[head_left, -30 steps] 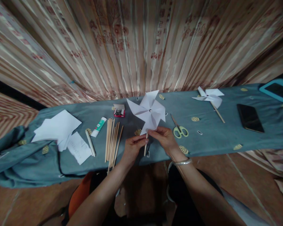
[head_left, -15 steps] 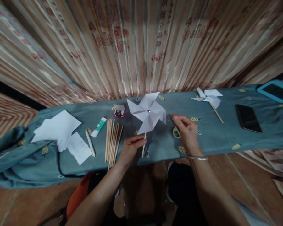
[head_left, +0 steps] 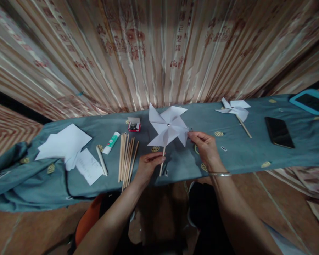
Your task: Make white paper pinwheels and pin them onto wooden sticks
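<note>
A white paper pinwheel (head_left: 169, 130) with a round metal pin at its centre stands upright on a thin wooden stick (head_left: 162, 164). My left hand (head_left: 148, 166) is closed around that stick just under the blades, pinching it between thumb and fingers. At the right edge of the blades is my right hand (head_left: 206, 146), thumb and forefinger pressed together, their tips against a blade; no firm grip on the paper shows. Scissors (head_left: 196, 149) with a pale green handle lie on the cloth, mostly hidden behind the right hand.
On the cloth-covered table (head_left: 244, 156) lie wooden sticks (head_left: 127, 157), a glue stick (head_left: 111, 142), an open box of pins (head_left: 134, 125), a white pen-like stick (head_left: 102, 161) and paper sheets (head_left: 66, 141). To the right are another pinwheel (head_left: 238, 109), a phone (head_left: 279, 131) and a blue-framed tablet (head_left: 312, 101).
The blades have turned on their pin. My right hand has moved slightly left, from beside the pinwheel to its blade edge, covering more of the scissors. My left hand stays on the stick.
</note>
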Demonstrator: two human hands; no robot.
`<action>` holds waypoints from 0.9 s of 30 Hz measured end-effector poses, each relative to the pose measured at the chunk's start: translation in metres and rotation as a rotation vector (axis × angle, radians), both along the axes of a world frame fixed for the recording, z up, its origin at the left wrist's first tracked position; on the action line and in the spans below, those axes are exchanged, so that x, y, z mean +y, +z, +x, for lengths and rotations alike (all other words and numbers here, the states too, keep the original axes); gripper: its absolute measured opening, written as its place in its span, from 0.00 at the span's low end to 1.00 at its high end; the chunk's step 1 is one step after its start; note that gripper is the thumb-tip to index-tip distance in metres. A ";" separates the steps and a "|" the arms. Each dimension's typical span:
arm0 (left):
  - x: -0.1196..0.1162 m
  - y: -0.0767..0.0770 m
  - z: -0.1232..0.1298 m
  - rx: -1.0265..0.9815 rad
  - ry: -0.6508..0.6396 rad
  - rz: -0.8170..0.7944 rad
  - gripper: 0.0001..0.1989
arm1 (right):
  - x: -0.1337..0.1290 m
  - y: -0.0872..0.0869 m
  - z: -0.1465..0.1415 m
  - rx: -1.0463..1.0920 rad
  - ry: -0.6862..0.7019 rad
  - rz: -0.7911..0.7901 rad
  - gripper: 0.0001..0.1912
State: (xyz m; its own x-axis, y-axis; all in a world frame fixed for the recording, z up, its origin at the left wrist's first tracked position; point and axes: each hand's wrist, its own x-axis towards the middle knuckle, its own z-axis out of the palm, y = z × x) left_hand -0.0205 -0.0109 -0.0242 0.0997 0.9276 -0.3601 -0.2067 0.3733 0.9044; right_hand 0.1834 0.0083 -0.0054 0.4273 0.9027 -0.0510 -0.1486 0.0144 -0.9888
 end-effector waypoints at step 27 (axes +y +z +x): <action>0.002 -0.002 0.004 0.005 0.040 0.009 0.15 | -0.009 0.008 -0.029 0.272 0.195 -0.142 0.19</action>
State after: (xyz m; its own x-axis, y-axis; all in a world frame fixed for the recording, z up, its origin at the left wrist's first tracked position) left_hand -0.0163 -0.0087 -0.0263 0.0610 0.9339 -0.3522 -0.2167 0.3568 0.9087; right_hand 0.1545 -0.0010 0.0027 0.2011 0.9416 -0.2702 -0.3932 -0.1750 -0.9027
